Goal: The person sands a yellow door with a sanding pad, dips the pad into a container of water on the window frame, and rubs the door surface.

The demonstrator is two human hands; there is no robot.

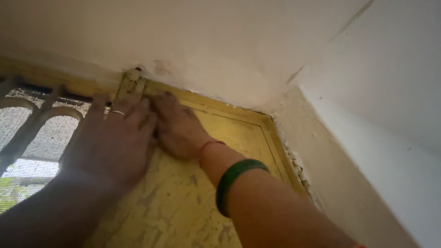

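White plastered wall (220, 41) meets a sloping ceiling (395, 69); daylight enters through a meshed window grille (27, 128).

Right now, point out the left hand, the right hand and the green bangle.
left hand (112, 140): head view, back of the hand.
right hand (177, 126): head view, back of the hand.
green bangle (232, 177): head view, outer band on the right forearm.

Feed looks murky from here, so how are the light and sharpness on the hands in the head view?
Head view: daylight glares through the mesh window at left and washes over the left hand, leaving its forearm a dark blur; the right hand on the peeling yellow panel is soft, evenly lit; the whole frame is slightly blurred.
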